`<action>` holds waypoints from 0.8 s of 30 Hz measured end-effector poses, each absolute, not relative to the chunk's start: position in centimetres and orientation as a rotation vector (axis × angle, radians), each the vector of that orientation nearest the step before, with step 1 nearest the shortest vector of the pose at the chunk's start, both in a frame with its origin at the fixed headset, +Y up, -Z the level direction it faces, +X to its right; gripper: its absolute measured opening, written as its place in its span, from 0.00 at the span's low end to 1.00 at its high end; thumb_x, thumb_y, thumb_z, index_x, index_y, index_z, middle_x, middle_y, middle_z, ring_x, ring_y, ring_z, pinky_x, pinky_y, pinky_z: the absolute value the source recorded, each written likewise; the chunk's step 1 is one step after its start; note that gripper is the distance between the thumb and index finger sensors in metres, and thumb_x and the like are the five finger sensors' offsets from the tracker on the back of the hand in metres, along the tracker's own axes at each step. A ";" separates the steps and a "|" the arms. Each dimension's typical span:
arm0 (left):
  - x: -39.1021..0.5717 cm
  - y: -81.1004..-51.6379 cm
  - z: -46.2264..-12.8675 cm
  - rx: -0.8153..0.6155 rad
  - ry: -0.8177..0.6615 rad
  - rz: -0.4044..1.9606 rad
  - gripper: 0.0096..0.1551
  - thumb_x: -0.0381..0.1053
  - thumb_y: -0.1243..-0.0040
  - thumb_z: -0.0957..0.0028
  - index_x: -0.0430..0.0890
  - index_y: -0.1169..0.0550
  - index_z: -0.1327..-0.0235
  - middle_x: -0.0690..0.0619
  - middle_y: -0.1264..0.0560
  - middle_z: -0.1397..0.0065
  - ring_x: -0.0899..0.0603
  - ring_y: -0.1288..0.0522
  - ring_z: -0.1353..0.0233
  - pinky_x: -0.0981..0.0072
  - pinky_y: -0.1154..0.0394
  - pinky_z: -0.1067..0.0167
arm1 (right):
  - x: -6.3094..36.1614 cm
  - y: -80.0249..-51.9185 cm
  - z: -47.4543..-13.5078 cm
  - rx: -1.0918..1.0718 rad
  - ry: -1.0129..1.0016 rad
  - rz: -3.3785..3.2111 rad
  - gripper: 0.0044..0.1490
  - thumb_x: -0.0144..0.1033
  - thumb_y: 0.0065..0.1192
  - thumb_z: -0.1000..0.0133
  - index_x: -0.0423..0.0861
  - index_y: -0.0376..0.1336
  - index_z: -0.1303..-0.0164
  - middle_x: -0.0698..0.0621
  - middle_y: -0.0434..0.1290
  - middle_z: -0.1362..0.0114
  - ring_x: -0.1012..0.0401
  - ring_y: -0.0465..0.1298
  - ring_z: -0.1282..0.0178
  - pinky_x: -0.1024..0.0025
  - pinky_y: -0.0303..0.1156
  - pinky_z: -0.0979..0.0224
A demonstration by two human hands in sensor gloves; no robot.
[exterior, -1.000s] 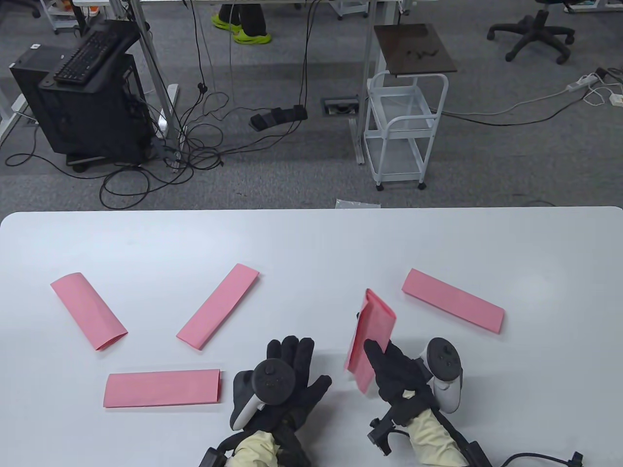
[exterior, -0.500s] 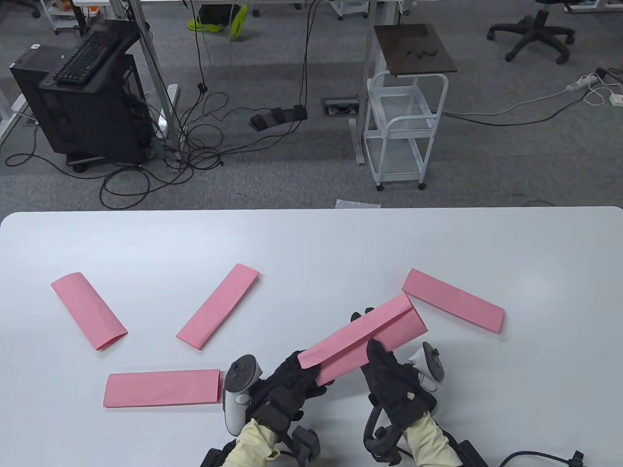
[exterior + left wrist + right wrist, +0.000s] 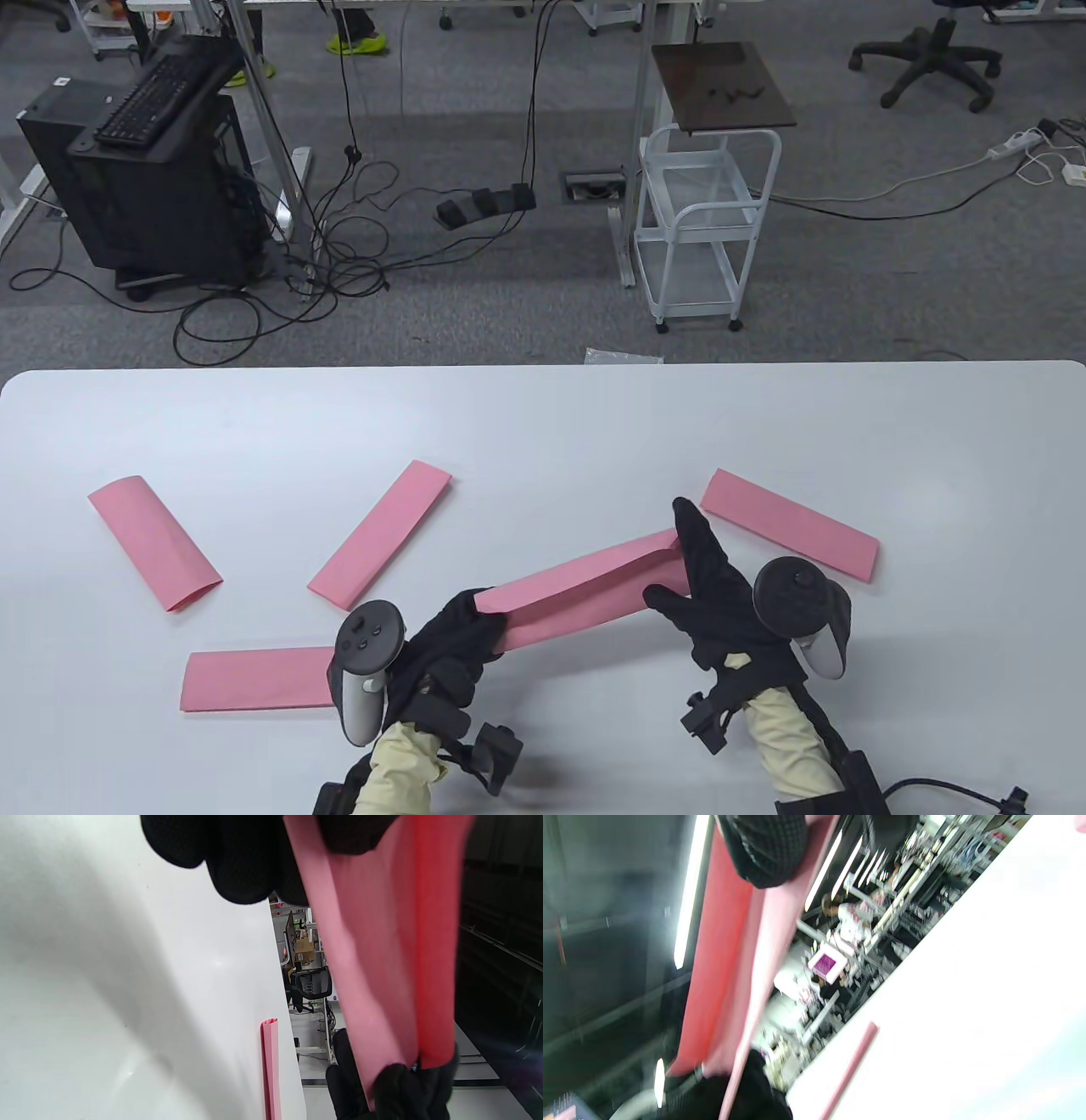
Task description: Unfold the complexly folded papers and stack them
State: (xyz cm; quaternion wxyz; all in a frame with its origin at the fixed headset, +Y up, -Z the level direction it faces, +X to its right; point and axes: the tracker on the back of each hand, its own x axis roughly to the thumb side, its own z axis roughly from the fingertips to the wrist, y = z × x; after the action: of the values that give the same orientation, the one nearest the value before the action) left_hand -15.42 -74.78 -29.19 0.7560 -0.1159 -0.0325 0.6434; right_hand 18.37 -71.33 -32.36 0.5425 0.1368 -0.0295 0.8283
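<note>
Opening of the first fold. The left hand (image 3: 454,645) pinches one end of the held pink paper (image 3: 585,590); the right hand (image 3: 713,594) holds the opposite end, thumb under the near edge and forefinger extended along the far corner. The strip spans the gap between both grips, raised off the white table (image 3: 543,424), its two layers parted into a shallow trough. The next move probably calls for drawing the layers apart while both ends stay held, then flattening the sheet. Four folded papers lie on the table: one (image 3: 789,524) just beyond the right grip, one (image 3: 254,679) beside the left grip, two (image 3: 379,535) (image 3: 154,543) farther out to the left. No stack exists yet.
</note>
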 end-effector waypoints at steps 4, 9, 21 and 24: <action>-15.5 -74.7 -29.4 -0.280 -0.108 1.330 0.20 0.48 0.44 0.40 0.48 0.26 0.36 0.50 0.21 0.39 0.40 0.24 0.34 0.44 0.32 0.33 | 19.1 -72.4 -33.0 0.253 0.002 1.754 0.42 0.36 0.63 0.44 0.57 0.48 0.20 0.49 0.67 0.30 0.46 0.68 0.35 0.42 0.45 0.18; -15.3 -74.7 -29.5 -0.277 -0.131 1.266 0.20 0.48 0.43 0.40 0.49 0.24 0.36 0.50 0.20 0.40 0.40 0.23 0.35 0.44 0.31 0.33 | 20.1 -72.8 -32.9 0.193 -0.036 1.766 0.23 0.39 0.63 0.46 0.42 0.70 0.45 0.49 0.77 0.51 0.48 0.74 0.45 0.39 0.51 0.22; -15.7 -73.5 -29.4 -0.357 -0.068 0.900 0.21 0.54 0.39 0.43 0.49 0.17 0.41 0.63 0.15 0.78 0.53 0.14 0.68 0.53 0.23 0.40 | 20.2 -72.5 -32.7 0.228 -0.086 1.802 0.23 0.40 0.63 0.46 0.43 0.72 0.47 0.49 0.78 0.51 0.48 0.73 0.39 0.37 0.47 0.20; -15.8 -74.4 -29.2 -0.372 -0.028 1.115 0.21 0.52 0.42 0.41 0.44 0.20 0.39 0.58 0.10 0.58 0.46 0.11 0.50 0.52 0.25 0.36 | 19.9 -72.6 -32.7 0.257 -0.049 1.741 0.22 0.40 0.63 0.46 0.43 0.72 0.47 0.48 0.78 0.49 0.47 0.72 0.36 0.37 0.45 0.20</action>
State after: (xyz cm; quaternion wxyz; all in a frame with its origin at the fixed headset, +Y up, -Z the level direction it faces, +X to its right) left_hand -15.75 -74.43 -29.17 0.8322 -0.1753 -0.0131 0.5259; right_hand 19.94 -72.64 -32.66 0.6370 0.1125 -0.0215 0.7623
